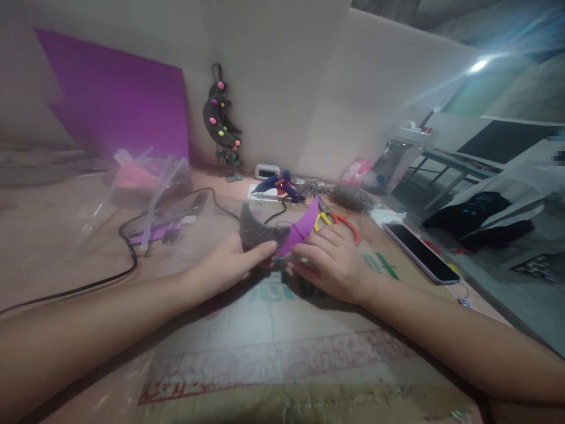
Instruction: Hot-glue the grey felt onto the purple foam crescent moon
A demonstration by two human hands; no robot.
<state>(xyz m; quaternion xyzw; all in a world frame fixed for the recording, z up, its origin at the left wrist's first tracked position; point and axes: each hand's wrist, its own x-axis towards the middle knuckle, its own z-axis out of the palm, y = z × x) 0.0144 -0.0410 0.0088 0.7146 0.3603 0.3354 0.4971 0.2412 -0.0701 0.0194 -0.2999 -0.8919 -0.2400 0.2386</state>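
Observation:
A crescent moon cutout (pixel 300 229) is held up in front of me. Its left half is wrapped in dark grey yarn (pixel 256 228), while the right half shows bare purple. My left hand (pixel 241 253) grips the wrapped part, thumb lying across the front. At the purple part's lower edge, the curled fingers of my right hand (pixel 333 256) close on the crescent; whether they also pinch yarn is hidden. Just behind the right hand lie orange-handled scissors or pliers (pixel 346 227) and a yellow-handled tool (pixel 324 219).
A blue glue gun (pixel 278 185) rests on a white pad near the wall, its black cord (pixel 132 247) running left. Grey yarn (pixel 351 197) lies beside it. A phone (pixel 421 253) is at right, glue sticks (pixel 152 206) at left. A decorated crescent (pixel 220 121) hangs by a purple sheet (pixel 128 100).

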